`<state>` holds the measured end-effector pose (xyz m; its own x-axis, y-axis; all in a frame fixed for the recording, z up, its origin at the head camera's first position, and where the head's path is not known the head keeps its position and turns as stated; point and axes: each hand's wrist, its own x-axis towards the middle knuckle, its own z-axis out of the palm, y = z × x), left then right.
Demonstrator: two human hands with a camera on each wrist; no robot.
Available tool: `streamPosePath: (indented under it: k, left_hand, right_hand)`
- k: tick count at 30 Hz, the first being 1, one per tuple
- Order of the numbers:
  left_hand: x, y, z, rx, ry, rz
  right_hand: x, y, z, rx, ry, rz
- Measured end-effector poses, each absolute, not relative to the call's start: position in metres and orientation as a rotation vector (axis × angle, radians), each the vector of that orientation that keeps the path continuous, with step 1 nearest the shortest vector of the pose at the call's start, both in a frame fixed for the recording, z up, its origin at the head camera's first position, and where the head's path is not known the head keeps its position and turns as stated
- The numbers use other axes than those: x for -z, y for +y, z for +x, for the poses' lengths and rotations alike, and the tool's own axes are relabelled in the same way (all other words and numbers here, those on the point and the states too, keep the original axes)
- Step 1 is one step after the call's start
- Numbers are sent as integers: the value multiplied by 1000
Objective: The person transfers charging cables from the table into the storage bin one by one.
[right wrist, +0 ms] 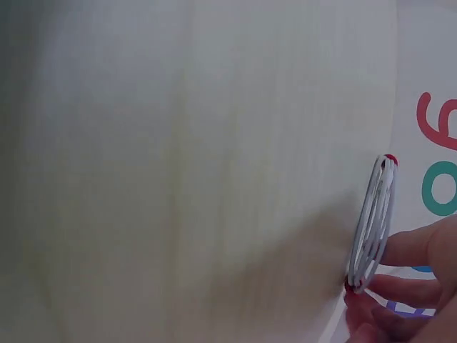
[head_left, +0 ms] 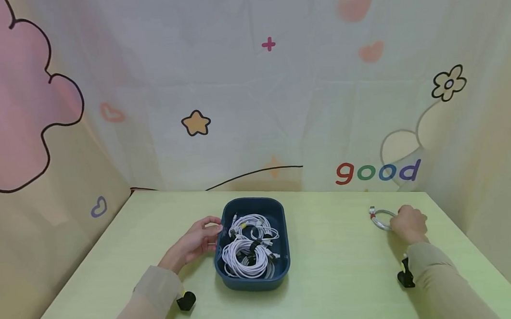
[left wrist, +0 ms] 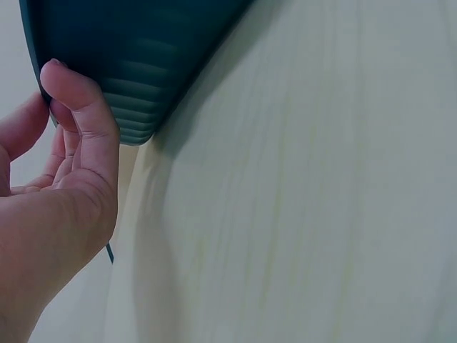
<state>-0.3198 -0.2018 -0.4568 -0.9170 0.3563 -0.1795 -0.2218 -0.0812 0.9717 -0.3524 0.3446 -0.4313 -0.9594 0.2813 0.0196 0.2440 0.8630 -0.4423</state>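
A dark blue plastic bin (head_left: 253,286) stands on the table, with several coiled white cables (head_left: 246,259) in it, some bound by black straps. At its left side my left hand (head_left: 199,239) pinches the rim between thumb and fingers; the bin's ribbed outer wall (left wrist: 136,89) shows in the left wrist view. Well to the right of the bin, my right hand (head_left: 408,223) holds a coiled grey-white cable (head_left: 380,220) by its right side. Red ties (right wrist: 391,158) bind that coil, and a plug (head_left: 372,209) sticks up at its left end.
The pale wooden table (head_left: 329,252) extends between the bin and the right hand. A printed curtain (head_left: 243,92) hangs behind the table's far edge and along both sides. Each wrist wears a small black device (head_left: 186,301).
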Motion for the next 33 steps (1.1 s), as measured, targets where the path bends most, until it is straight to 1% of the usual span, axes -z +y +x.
streamPosePath:
  k: [5, 14, 33]
  left_hand:
    - [456, -202, -321, -2044, 1826, 143]
    - [455, -202, -322, -2048, 1825, 131]
    - [455, -201, -320, -2035, 1834, 103]
  right_hand:
    - [427, 350, -348, -702, -2991, -460]
    - [418, 352, -346, -758, -2956, -335]
    - [407, 343, -344, -920, -2918, -320]
